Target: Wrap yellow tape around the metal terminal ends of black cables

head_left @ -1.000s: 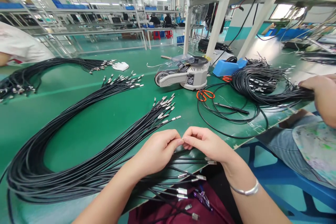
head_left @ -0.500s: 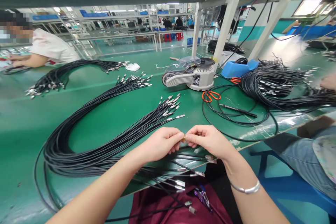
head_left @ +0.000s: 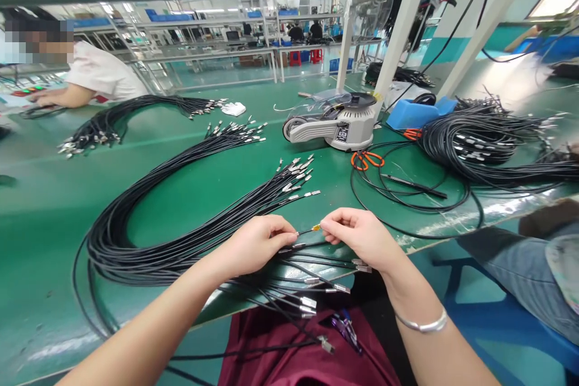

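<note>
My left hand [head_left: 260,244] is closed in a pinch on a thin black cable [head_left: 306,231]. A bit of yellow tape [head_left: 315,227] shows near that cable's tip, between my two hands. The fingertips of my right hand [head_left: 355,232] are closed on the tip just past the tape; the tip itself is mostly hidden. Below my hands, several black cables with silver metal connectors [head_left: 309,303] stick out over the table edge. A large curved bundle of black cables [head_left: 149,211] lies to the left, its connector ends fanned out in front of my hands.
A grey tape dispenser [head_left: 346,129] stands on the green table [head_left: 217,187], with orange-handled scissors [head_left: 367,160] and a black pen-like tool [head_left: 414,186] before it. Coiled cables [head_left: 470,139] and a blue holder [head_left: 418,113] lie at the right. A co-worker [head_left: 99,75] sits at the far left.
My left hand has slid left, away from my right hand, so a short piece of cable with yellow tape now shows between them. The camera view has shifted slightly.
</note>
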Motion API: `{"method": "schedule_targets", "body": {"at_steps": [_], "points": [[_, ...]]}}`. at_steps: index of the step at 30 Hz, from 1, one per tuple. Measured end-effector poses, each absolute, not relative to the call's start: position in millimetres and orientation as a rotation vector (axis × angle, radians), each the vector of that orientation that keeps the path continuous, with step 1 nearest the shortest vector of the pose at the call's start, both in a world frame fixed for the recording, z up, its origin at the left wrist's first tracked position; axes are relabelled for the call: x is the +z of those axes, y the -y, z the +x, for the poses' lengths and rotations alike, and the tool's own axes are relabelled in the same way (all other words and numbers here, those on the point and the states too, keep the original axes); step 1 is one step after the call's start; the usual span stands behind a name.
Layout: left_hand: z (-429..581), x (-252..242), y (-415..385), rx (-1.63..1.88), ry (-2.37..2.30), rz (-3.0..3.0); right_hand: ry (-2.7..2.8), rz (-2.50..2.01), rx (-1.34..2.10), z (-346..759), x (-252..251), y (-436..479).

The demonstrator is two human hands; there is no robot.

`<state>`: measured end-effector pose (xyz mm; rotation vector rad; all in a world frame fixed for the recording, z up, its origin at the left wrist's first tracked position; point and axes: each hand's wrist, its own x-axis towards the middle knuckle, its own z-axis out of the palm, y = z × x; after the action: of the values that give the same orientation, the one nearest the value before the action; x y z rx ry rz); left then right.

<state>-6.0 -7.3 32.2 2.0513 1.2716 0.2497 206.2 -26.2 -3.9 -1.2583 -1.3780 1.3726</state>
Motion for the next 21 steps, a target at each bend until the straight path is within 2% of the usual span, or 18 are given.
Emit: {"method": "schedule_targets", "body": {"at_steps": [15, 21], "points": [[23, 40, 10, 0.298, -1.268, 2.014, 1.359, -1.232, 1.361, 208, -3, 32], [27, 39, 13, 0.272, -1.303, 2.229, 1.363, -1.256, 1.31, 208, -9, 32]]}}
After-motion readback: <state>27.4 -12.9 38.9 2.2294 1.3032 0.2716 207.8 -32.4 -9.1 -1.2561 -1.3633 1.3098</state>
